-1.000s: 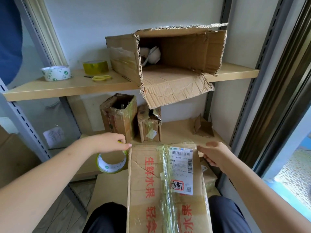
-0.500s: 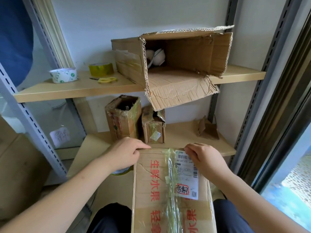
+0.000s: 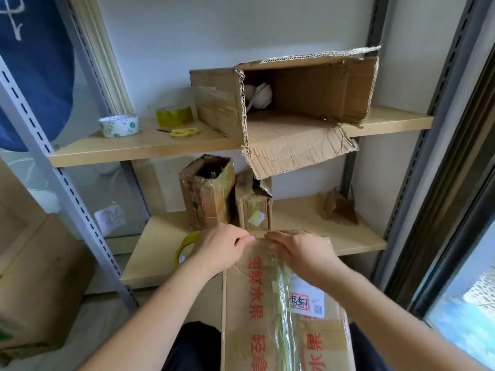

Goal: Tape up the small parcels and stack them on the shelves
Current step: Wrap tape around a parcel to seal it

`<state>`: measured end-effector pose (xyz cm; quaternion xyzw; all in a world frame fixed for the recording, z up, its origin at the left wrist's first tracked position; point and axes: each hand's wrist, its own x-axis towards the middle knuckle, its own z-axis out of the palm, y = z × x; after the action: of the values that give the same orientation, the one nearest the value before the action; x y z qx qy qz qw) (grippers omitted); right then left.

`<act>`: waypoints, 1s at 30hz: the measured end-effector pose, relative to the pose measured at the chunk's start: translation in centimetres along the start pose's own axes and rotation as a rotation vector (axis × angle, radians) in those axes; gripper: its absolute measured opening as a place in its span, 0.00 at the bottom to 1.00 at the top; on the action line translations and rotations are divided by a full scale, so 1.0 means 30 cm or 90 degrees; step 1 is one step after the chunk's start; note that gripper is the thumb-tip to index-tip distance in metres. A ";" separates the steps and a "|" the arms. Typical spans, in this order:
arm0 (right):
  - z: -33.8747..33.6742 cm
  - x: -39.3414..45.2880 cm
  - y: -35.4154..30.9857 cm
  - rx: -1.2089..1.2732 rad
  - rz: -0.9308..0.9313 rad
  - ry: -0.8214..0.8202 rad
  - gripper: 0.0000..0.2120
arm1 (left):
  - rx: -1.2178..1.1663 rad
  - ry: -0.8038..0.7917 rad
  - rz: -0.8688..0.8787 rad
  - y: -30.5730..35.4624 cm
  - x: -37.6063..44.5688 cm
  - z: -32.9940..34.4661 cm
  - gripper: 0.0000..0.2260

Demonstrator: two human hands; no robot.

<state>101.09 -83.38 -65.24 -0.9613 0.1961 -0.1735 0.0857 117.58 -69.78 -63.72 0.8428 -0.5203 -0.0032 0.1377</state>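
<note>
A flat brown parcel (image 3: 284, 311) lies on the person's lap, its far end at the lower shelf (image 3: 334, 236). Red characters run along its top (beside a white label), and glossy clear tape follows the centre seam. Two small taped parcels stand upright on that shelf: one (image 3: 206, 194) open-topped, the other (image 3: 254, 207) just beside it.
</note>
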 end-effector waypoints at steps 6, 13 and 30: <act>-0.009 0.050 -0.022 0.058 0.056 -0.022 0.10 | 0.004 0.048 -0.035 0.008 -0.043 0.009 0.17; 0.028 -0.042 0.097 0.054 0.130 0.026 0.22 | 0.017 0.032 -0.020 0.021 -0.048 0.023 0.21; 0.010 -0.017 0.072 -0.028 0.133 -0.032 0.24 | -0.249 -0.048 -0.241 -0.172 -0.054 -0.017 0.17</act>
<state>100.00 -85.11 -66.18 -0.9413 0.2970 -0.1350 0.0868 121.43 -66.07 -64.66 0.8818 -0.3476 -0.1603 0.2755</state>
